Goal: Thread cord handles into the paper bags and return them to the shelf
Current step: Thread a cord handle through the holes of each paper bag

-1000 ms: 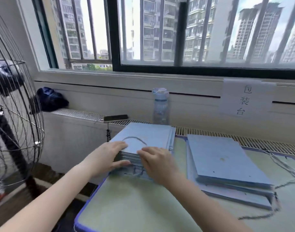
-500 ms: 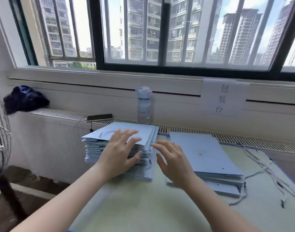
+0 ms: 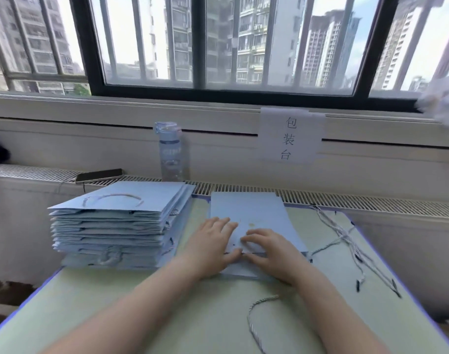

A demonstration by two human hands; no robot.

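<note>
A tall stack of flat light-blue paper bags with cord handles [image 3: 116, 221] stands at the table's left. To its right lies a lower pile of flat blue bags [image 3: 249, 210]. My left hand [image 3: 213, 244] and my right hand [image 3: 266, 249] both rest on the near edge of that lower pile, fingers spread on the top bag, thumbs close together. Whether either hand grips the bag cannot be told. Loose white-and-grey cords [image 3: 346, 241] lie at the right, and one cord [image 3: 256, 318] curls on the table between my forearms.
The pale green table [image 3: 116, 302] has a blue edge. A clear water bottle [image 3: 170, 152] and a phone [image 3: 99, 175] sit on the slatted ledge behind. A paper sign [image 3: 289, 135] hangs under the window. Crumpled white material [image 3: 443, 103] shows at far right.
Both hands left the tall left stack and moved right onto the lower pile of bags. The view swung right, so the fan is out of sight.
</note>
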